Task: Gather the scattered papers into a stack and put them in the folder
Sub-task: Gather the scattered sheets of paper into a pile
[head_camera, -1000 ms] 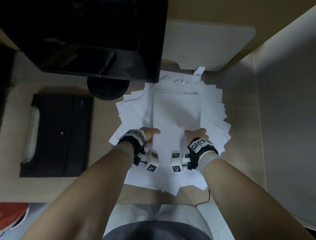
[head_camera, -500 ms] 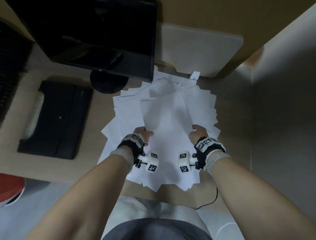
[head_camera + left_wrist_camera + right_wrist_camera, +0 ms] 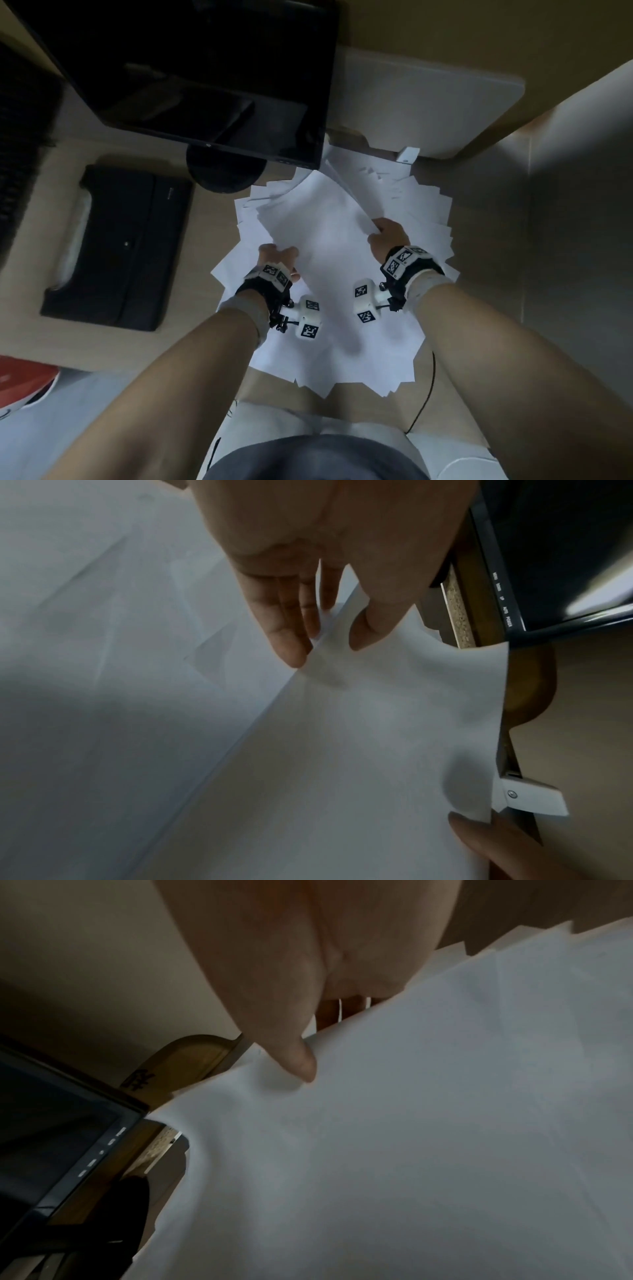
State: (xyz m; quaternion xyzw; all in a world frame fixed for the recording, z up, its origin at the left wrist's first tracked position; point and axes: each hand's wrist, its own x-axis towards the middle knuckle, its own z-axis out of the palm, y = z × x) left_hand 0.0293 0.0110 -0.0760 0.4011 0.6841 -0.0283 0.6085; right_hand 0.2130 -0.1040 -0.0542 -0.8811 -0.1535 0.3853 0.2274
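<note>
Several white sheets lie fanned out on the desk [image 3: 404, 346]. A bundle of sheets [image 3: 318, 222] is raised off that spread and held by both side edges. My left hand [image 3: 279, 255] pinches its left edge, thumb on top and fingers beneath [image 3: 291, 639]. My right hand [image 3: 385, 233] pinches the right edge, and the thumb [image 3: 298, 1061] presses on the top sheet [image 3: 411, 1137]. The bundle bows upward between the hands. A black folder [image 3: 120, 246] lies shut on the desk to the left, apart from the papers.
A dark monitor [image 3: 205, 68] on a round foot [image 3: 222, 171] stands at the back left, just above the papers' far edge. A white board [image 3: 428, 99] leans at the back. A partition wall [image 3: 565, 222] borders the desk's right side. A black cable [image 3: 428, 387] hangs over the front edge.
Both hands have gone from resting on the spread to pinching a bundle's side edges and lifting it; the right hand has risen farther back, tilting and bowing the sheets.
</note>
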